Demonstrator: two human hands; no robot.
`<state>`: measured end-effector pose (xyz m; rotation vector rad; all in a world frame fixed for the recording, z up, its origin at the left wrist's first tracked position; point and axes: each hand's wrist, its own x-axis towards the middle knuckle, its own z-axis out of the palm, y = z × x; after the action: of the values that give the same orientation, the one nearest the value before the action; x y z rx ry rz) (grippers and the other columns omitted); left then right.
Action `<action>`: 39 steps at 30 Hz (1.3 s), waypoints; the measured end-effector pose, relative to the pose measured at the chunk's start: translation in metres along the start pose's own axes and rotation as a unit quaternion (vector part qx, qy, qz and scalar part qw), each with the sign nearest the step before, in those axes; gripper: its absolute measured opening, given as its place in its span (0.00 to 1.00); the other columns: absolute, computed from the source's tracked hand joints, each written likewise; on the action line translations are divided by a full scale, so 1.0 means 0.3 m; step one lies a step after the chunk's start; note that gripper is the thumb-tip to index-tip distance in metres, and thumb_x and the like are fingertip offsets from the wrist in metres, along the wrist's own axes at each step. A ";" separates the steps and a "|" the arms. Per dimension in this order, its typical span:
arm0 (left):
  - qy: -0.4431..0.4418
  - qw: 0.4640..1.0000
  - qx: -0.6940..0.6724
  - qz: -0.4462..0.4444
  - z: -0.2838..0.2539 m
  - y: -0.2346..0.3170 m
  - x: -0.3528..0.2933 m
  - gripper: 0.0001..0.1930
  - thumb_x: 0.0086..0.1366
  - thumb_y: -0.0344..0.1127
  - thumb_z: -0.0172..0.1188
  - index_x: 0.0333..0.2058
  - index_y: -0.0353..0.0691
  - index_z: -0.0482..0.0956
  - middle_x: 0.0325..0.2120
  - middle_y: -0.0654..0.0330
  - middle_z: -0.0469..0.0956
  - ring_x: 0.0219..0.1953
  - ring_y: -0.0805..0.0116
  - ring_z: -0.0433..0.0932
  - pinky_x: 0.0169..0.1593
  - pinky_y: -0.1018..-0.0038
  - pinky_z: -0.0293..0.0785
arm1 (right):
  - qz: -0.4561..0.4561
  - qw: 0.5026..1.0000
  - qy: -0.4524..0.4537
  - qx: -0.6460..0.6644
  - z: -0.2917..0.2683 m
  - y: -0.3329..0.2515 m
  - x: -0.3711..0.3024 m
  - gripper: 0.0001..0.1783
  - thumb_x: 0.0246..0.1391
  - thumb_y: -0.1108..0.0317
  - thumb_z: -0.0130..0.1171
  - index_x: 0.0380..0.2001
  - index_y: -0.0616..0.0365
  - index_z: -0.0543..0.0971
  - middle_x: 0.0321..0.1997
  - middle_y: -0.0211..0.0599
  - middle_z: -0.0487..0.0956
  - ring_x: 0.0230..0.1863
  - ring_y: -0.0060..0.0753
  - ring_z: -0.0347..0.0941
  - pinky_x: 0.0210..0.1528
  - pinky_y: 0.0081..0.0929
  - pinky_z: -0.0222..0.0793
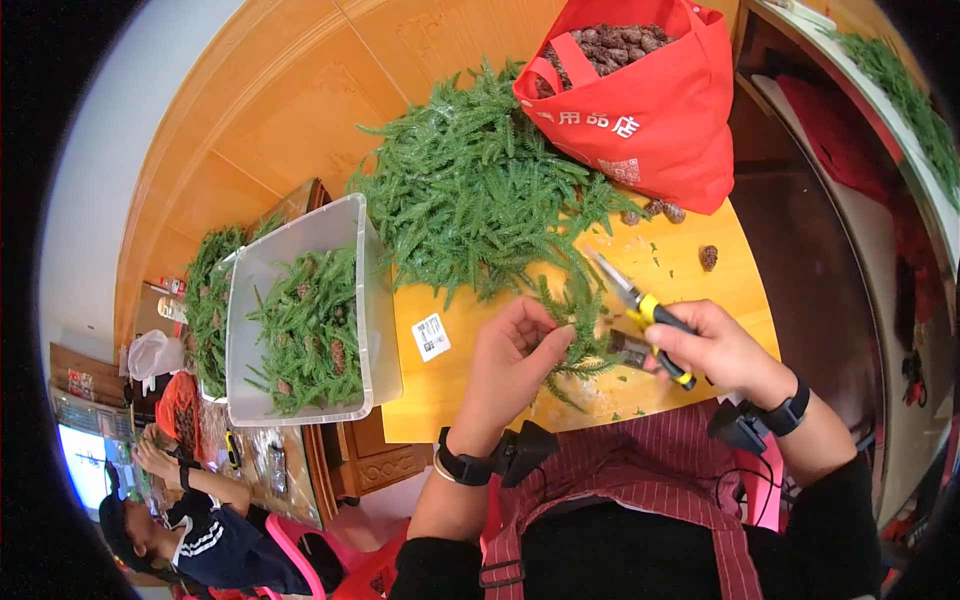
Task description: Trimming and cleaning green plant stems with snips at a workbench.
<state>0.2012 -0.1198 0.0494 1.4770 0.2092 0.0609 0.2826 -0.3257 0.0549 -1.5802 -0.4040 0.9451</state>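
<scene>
The left hand [515,360] was nearly closed, thumb and fingers pinching a green conifer sprig [578,303], which spread out just beyond and to the right of the fingertips. The right hand [712,345] was curled around a yellow-and-black-handled hand tool [652,308], its metal tip pointing away beside the sprig. A heap of conifer sprigs [470,190] lay farther back on the yellow tabletop [725,275].

black sleeves [838,530] | maroon pinstriped apron [630,465] | black wristbands [468,467], boxy black modules [527,453] | pale left bracelet [441,470]
</scene>
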 end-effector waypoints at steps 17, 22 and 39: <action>-0.065 0.981 -0.182 -0.008 0.009 0.013 -0.034 0.10 0.57 0.24 0.52 0.39 0.35 0.68 0.40 0.61 0.70 0.42 0.75 0.68 0.47 0.79 0.64 | -0.154 0.839 0.148 -0.501 -0.144 0.176 0.048 0.13 0.40 0.66 0.61 0.22 0.65 0.72 0.24 0.50 0.72 0.31 0.49 0.69 0.35 0.37 0.65; -0.059 0.977 -0.205 -0.030 0.027 -0.015 -0.021 0.10 0.57 0.24 0.52 0.39 0.36 0.67 0.39 0.61 0.70 0.40 0.75 0.69 0.44 0.78 0.66 | -0.176 0.938 0.141 -0.263 -0.065 0.082 0.024 0.12 0.43 0.71 0.56 0.33 0.63 0.69 0.33 0.40 0.73 0.37 0.35 0.70 0.41 0.29 0.64; -0.060 0.989 -0.130 -0.020 0.113 -0.007 0.014 0.09 0.57 0.25 0.53 0.38 0.38 0.68 0.32 0.66 0.71 0.36 0.80 0.69 0.41 0.82 0.66 | -0.185 0.981 0.053 0.020 0.061 0.018 0.038 0.22 0.45 0.82 0.53 0.45 0.60 0.62 0.37 0.27 0.71 0.39 0.15 0.65 0.40 0.15 0.62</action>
<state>0.2110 -0.1527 0.0497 1.2112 0.1287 -0.0324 0.2746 -0.3069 0.0463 -1.4465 -0.5774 0.5776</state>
